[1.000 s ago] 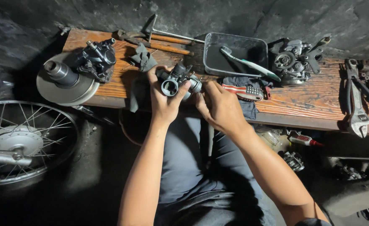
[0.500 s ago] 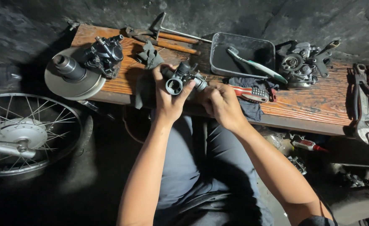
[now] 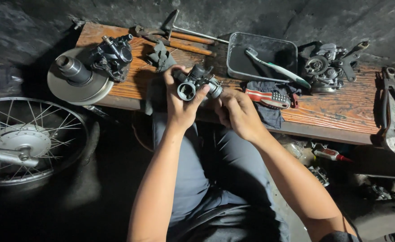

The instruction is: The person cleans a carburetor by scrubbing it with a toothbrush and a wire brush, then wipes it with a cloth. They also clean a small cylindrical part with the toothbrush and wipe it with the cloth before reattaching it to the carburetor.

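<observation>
The bench [image 3: 341, 112] is a worn plank of reddish wood, scuffed and stained, running left to right against a dark, rough wall [image 3: 251, 13]. The light is dim, and the floor below lies largely in shadow.

The left hand [image 3: 182, 105] is closed around a small grey carburetor [image 3: 196, 83], its fingers wrapped over the left side and the round bore facing the camera. The right hand [image 3: 238, 112] is curled, its fingertips pressed to the right end of the same part. The carburetor is held above the near edge of the bench, over the person's lap.

On the bench at left stands a pulley disc [image 3: 76, 80], touching a second dark carburetor [image 3: 112, 54]. At the far edge lie a hammer [image 3: 184, 31] and a grey glove [image 3: 160, 56]. A dark metal tray [image 3: 260, 56] holds a toothbrush [image 3: 276, 67]. Just near it a red-handled tool [image 3: 267, 97] rests on a dark rag [image 3: 269, 114]. Farther right sit an engine part [image 3: 327, 67] and an adjustable wrench [image 3: 392, 112].

On the floor at left lies a spoked wheel [image 3: 27, 141].
</observation>
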